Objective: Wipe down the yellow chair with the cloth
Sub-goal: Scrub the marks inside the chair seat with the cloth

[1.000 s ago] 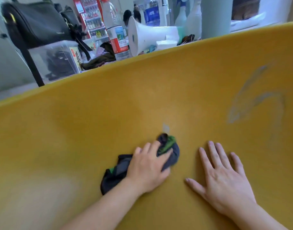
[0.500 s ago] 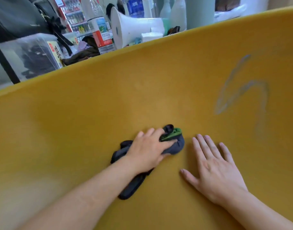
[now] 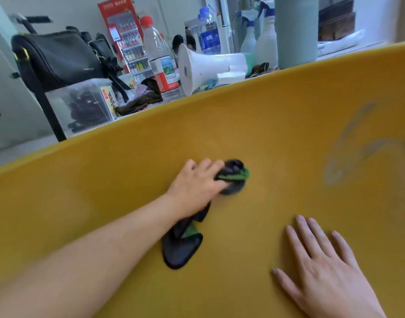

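Note:
The yellow chair (image 3: 277, 138) fills most of the view as a broad curved surface. A dark grey cloth with green trim (image 3: 233, 177) lies bunched on it near the middle, and a loose tail of it trails back under my forearm. My left hand (image 3: 197, 182) grips the bunched end, fingers curled over it, pressing it on the chair. Flat on the surface at the lower right rests my right hand (image 3: 323, 267), fingers spread and straight. A grey smear (image 3: 357, 152) marks the chair at the right.
Beyond the chair's top edge stand a black bag (image 3: 59, 56), a clear plastic box (image 3: 86, 104), a water bottle with a red cap (image 3: 160, 58), a white megaphone (image 3: 208, 65), spray bottles (image 3: 263, 40) and a grey-green cylinder (image 3: 295, 31).
My left hand has pushed the cloth farther up the chair, away from me. The cloth has stretched out, its tail trailing behind. My right hand has stayed flat in place.

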A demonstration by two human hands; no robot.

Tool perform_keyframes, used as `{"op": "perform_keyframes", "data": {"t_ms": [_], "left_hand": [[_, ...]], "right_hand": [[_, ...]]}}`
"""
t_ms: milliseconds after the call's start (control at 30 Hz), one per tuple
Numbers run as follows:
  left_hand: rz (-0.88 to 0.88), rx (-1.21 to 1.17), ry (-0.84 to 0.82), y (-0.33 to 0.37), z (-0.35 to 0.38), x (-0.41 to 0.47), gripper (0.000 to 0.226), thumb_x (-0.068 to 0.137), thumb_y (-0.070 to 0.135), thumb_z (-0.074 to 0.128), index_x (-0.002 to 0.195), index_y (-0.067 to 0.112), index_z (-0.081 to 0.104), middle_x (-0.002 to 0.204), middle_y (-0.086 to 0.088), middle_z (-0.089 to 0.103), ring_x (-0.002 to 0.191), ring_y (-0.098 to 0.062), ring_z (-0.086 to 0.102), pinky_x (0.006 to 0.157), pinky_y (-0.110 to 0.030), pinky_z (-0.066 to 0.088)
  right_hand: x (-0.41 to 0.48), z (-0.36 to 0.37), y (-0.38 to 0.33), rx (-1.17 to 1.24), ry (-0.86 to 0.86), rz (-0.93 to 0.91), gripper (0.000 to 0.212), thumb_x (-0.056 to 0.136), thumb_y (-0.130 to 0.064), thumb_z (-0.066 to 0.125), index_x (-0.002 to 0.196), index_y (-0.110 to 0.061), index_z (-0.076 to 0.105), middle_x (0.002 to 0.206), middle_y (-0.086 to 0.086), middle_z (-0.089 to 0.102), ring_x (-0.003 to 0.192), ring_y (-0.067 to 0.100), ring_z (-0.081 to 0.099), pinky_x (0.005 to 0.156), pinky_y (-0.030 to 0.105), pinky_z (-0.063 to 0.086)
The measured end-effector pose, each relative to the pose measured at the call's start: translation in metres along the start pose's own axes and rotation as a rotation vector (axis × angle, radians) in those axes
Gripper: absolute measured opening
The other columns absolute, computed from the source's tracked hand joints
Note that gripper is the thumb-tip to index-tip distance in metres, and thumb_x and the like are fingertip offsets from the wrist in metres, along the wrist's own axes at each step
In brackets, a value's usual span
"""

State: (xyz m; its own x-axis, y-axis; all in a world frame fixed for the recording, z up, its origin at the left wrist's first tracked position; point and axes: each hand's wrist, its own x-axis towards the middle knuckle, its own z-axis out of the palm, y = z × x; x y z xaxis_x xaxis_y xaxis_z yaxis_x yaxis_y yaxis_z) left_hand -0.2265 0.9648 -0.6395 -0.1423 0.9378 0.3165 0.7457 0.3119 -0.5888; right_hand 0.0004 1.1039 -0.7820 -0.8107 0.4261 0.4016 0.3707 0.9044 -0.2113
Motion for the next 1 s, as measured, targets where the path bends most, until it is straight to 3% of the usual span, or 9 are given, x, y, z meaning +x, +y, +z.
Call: {"op": "perform_keyframes", "data": {"t_ms": [100, 200, 400, 533, 600, 667, 767, 900, 1000], "left_hand": [[-0.511, 0.039, 0.266, -0.088, -0.033, 0.040, 0.047, 0.087, 0.014, 0.051, 0.131, 0.031, 0.053, 0.129, -0.019, 0.045, 0.113, -0.041, 0.043, 0.079, -0.050, 0.040], [-0.707, -0.074, 0.324, -0.079, -0.034, 0.058, 0.052, 0.090, 0.026, 0.053, 0.140, 0.025, 0.041, 0.138, -0.021, 0.036, 0.118, -0.043, 0.037, 0.084, -0.053, 0.040], [-0.102, -0.435, -0.050, 0.117, 0.019, 0.018, 0.053, 0.084, 0.038, 0.053, 0.136, 0.041, 0.044, 0.147, -0.004, 0.031, 0.120, -0.031, 0.042, 0.088, -0.044, 0.040], [0.167, -0.465, -0.137, 0.114, 0.010, 0.000, 0.051, 0.091, 0.023, 0.049, 0.135, 0.048, 0.040, 0.147, 0.003, 0.027, 0.123, -0.025, 0.035, 0.095, -0.042, 0.036], [0.030, -0.298, -0.050, 0.051, 0.006, 0.007, 0.060, 0.085, 0.015, 0.057, 0.133, 0.048, 0.044, 0.144, -0.003, 0.035, 0.118, -0.030, 0.040, 0.088, -0.042, 0.037], [-0.349, -0.180, 0.151, -0.012, 0.002, 0.016, 0.057, 0.079, 0.017, 0.066, 0.130, 0.040, 0.053, 0.134, -0.015, 0.046, 0.109, -0.038, 0.046, 0.081, -0.049, 0.041], [-0.831, -0.345, 0.319, 0.009, 0.008, 0.027, 0.049, 0.087, 0.027, 0.056, 0.136, 0.030, 0.049, 0.138, -0.019, 0.040, 0.114, -0.041, 0.043, 0.087, -0.051, 0.039], [-0.303, -0.524, 0.059, 0.167, 0.012, 0.005, 0.051, 0.078, 0.042, 0.040, 0.126, 0.038, 0.055, 0.135, -0.006, 0.047, 0.106, -0.033, 0.050, 0.079, -0.044, 0.043], [0.032, -0.480, -0.038, 0.166, 0.004, -0.011, 0.049, 0.078, 0.037, 0.039, 0.124, 0.036, 0.057, 0.129, -0.004, 0.052, 0.101, -0.029, 0.052, 0.073, -0.040, 0.043]], "right_hand": [[-0.002, -0.002, 0.000, -0.081, -0.001, -0.013, 0.087, 0.087, -0.069, 0.018, 0.130, -0.006, 0.060, 0.145, 0.015, 0.047, 0.147, 0.022, 0.018, 0.117, 0.041, 0.008], [-0.005, -0.004, -0.001, -0.146, 0.023, -0.019, 0.080, 0.081, -0.066, 0.038, 0.130, -0.007, 0.060, 0.144, 0.016, 0.048, 0.136, 0.027, 0.041, 0.109, 0.048, 0.021], [-0.004, -0.013, 0.000, -0.092, 0.059, 0.007, 0.064, 0.080, -0.042, 0.040, 0.129, -0.006, 0.059, 0.137, 0.012, 0.057, 0.126, 0.028, 0.055, 0.104, 0.043, 0.028], [-0.003, -0.026, 0.001, 0.178, 0.171, 0.154, 0.055, 0.069, -0.019, 0.028, 0.118, -0.016, 0.054, 0.118, 0.005, 0.056, 0.103, 0.028, 0.058, 0.090, 0.033, 0.042], [-0.001, -0.026, -0.001, 0.144, 0.122, 0.153, 0.065, 0.066, -0.018, 0.027, 0.125, -0.016, 0.053, 0.125, 0.006, 0.057, 0.110, 0.026, 0.056, 0.097, 0.032, 0.035], [-0.002, -0.020, -0.001, 0.048, 0.075, 0.073, 0.070, 0.065, -0.014, 0.028, 0.131, -0.018, 0.051, 0.132, 0.007, 0.056, 0.116, 0.025, 0.055, 0.104, 0.035, 0.024], [0.001, -0.021, 0.000, 0.235, 0.122, 0.176, 0.071, 0.066, -0.004, 0.037, 0.135, -0.017, 0.048, 0.139, 0.008, 0.048, 0.126, 0.025, 0.045, 0.107, 0.037, 0.029], [0.010, -0.031, 0.003, 0.599, 0.379, 0.297, 0.056, 0.070, -0.011, 0.032, 0.120, -0.005, 0.057, 0.118, 0.008, 0.055, 0.114, 0.019, 0.049, 0.102, 0.025, 0.036], [0.009, -0.035, 0.004, 0.673, 0.323, 0.362, 0.044, 0.078, -0.004, 0.040, 0.118, -0.007, 0.059, 0.113, 0.001, 0.056, 0.111, 0.019, 0.053, 0.096, 0.017, 0.035]]}}
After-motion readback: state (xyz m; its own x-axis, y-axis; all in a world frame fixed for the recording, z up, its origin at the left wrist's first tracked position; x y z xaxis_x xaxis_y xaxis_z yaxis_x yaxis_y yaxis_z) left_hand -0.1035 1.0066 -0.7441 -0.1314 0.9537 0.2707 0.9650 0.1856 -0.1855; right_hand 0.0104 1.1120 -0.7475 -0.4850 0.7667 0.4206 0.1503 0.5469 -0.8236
